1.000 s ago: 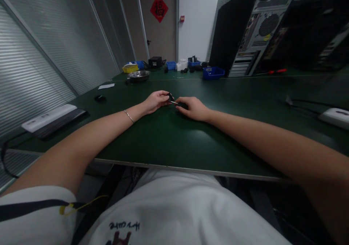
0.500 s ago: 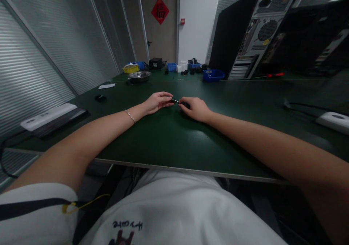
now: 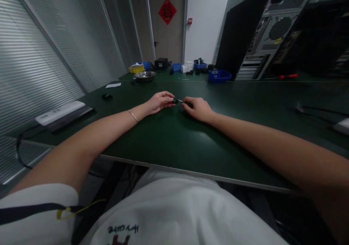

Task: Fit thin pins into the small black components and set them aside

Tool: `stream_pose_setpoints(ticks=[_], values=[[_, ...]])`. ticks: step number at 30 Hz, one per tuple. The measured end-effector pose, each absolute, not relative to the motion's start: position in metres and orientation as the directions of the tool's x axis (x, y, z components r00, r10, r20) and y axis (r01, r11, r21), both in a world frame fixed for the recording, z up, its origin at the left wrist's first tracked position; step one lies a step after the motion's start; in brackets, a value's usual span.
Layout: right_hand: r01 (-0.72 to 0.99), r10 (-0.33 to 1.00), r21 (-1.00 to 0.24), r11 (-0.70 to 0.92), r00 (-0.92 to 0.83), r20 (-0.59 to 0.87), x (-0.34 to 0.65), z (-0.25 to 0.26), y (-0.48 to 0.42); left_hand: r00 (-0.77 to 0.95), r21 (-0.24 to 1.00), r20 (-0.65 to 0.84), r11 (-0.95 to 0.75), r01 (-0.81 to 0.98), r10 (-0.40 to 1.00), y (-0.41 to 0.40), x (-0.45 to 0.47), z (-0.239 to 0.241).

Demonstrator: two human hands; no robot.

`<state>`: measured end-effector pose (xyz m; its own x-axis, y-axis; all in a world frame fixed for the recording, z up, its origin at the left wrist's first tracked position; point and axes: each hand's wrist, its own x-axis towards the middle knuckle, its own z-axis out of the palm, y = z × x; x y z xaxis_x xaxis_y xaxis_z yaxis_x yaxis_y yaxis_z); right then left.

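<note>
Both my hands rest far out on the dark green table. My left hand pinches a small black part between thumb and fingertips. My right hand is closed round a small screwdriver with a dark handle. Its thin metal tip points left and meets the black part. The two hands are almost touching. A thin bracelet circles my left wrist.
A steel bowl, yellow bin and blue bins stand at the far end. Open computer cases rise at the right, with a red-handled screwdriver beside them. A white power strip lies left, and a small black object.
My hands stay together on the table; the black part now sits lower in my left fingertips against the screwdriver tip. My head has turned slightly left.
</note>
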<state>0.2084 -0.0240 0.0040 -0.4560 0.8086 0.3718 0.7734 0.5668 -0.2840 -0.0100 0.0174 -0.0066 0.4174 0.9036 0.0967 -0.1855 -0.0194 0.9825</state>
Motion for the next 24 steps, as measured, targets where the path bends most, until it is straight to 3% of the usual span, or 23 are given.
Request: stream_pose_setpoints(ticks=[9, 24], values=[[0.743, 0.786, -0.29, 0.603, -0.492, 0.374, 0.2075, 0.0032, -0.0192, 0.461, 0.986, 0.115, -0.047, -0.157, 0.88, 0.0153, -0.0105, -0.0065], [0.742, 0.776, -0.268, 0.614, -0.506, 0.376, 0.2081, 0.0041, -0.0218, 0.361, 0.991, 0.124, -0.094, -0.1, 0.924, 0.016, -0.0083, -0.0068]])
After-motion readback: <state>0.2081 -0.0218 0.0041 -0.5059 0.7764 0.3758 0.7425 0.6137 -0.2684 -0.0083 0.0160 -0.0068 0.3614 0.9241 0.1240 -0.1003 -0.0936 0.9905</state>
